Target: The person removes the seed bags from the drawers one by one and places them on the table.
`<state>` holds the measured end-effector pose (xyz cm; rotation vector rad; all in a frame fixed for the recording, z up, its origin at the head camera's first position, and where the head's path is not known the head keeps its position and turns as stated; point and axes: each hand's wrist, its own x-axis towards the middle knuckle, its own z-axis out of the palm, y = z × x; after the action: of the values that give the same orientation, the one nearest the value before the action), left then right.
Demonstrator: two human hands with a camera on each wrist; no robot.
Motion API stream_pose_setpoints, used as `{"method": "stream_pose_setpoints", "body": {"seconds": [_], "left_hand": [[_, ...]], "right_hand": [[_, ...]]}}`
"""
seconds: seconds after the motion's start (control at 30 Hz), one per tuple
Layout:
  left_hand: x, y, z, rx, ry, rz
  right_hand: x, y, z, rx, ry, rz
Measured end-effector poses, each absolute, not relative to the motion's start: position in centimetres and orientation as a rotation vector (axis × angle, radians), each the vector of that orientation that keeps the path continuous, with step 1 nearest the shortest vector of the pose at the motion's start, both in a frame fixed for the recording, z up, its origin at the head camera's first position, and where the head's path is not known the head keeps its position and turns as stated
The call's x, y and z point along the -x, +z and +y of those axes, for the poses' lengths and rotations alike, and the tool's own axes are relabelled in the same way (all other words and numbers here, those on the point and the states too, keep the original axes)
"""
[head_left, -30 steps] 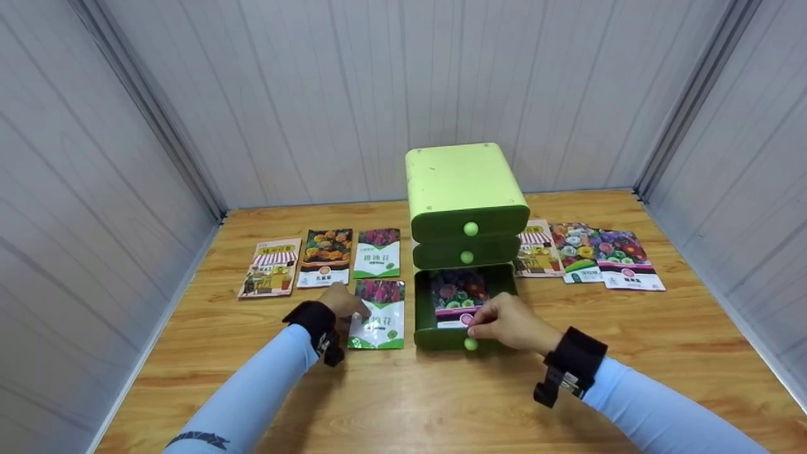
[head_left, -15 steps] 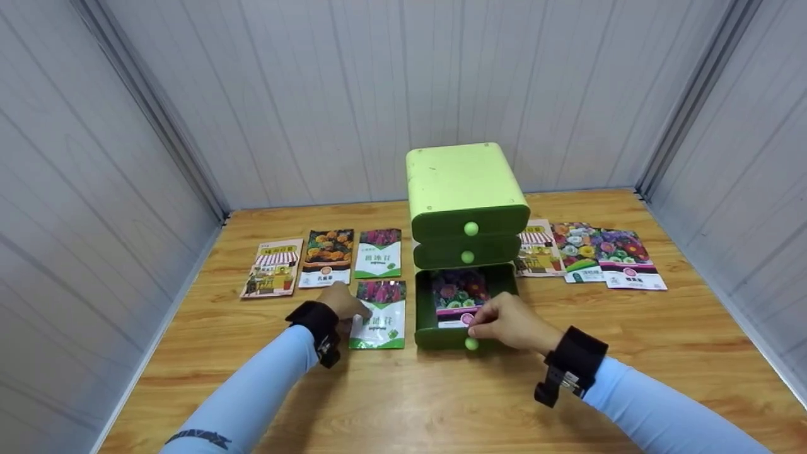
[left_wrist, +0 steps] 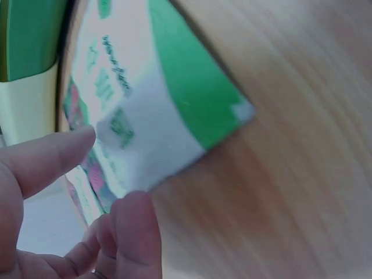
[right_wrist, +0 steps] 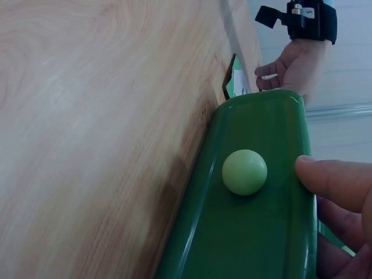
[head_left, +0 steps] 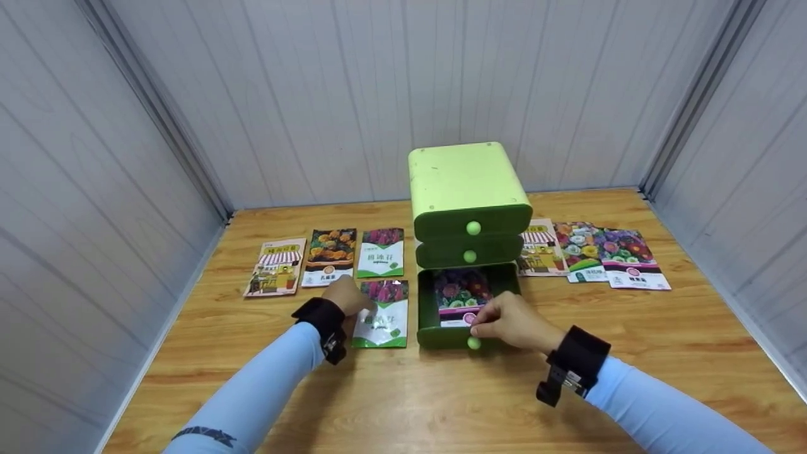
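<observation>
In the head view, my left hand [head_left: 345, 296] is at the left edge of a white and green seed packet [head_left: 380, 328] on the table. The left wrist view shows one fingertip on the face of the packet [left_wrist: 151, 125] and another at its edge, where it bends up between them. My right hand [head_left: 517, 323] grips the front rim of the pulled-out bottom drawer [head_left: 435, 337]. In the right wrist view, the thumb lies over the rim of the dark green drawer front [right_wrist: 261, 226], beside its round knob [right_wrist: 244, 172]. A flower seed packet [head_left: 451, 296] lies inside the drawer.
The light green cabinet [head_left: 466, 176] has two upper drawers pushed in. Left of it lie an awning-print packet [head_left: 275, 268], an orange-flower packet [head_left: 330, 255] and another white-green packet [head_left: 381, 253]. Several overlapping packets [head_left: 633, 261] lie right. Panel walls [head_left: 315, 94] enclose the table.
My left hand has shifted slightly away from me along the packet's left edge. The right hand and the drawer stay where they were.
</observation>
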<state>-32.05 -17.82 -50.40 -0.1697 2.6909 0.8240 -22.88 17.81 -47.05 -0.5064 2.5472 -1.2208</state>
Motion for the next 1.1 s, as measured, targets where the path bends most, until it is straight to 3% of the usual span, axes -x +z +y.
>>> {"method": "stream_pose_setpoints", "body": {"seconds": [0.13, 0.27, 0.53, 0.77, 1.1], "left_hand": [[33.1, -50.8, -17.1, 0.067, 0.899, 2.703], [30.1, -46.3, -14.6, 0.016, 1.053, 2.648], [26.7, -42.7, -10.4, -0.128, 1.262, 2.62], [26.1, -42.2, -8.1, -0.192, 1.37, 2.489], [26.5, -42.5, -5.2, -0.062, 1.45, 2.284]], "right_hand": [[22.9, -47.0, 17.9, 0.539, -1.211, 2.558], [22.9, -46.8, 18.0, 0.546, -1.223, 2.541], [23.1, -46.5, 18.2, 0.532, -1.217, 2.506], [23.4, -46.3, 18.2, 0.521, -1.189, 2.471], [24.6, -45.7, 17.8, 0.499, -1.204, 2.573]]}}
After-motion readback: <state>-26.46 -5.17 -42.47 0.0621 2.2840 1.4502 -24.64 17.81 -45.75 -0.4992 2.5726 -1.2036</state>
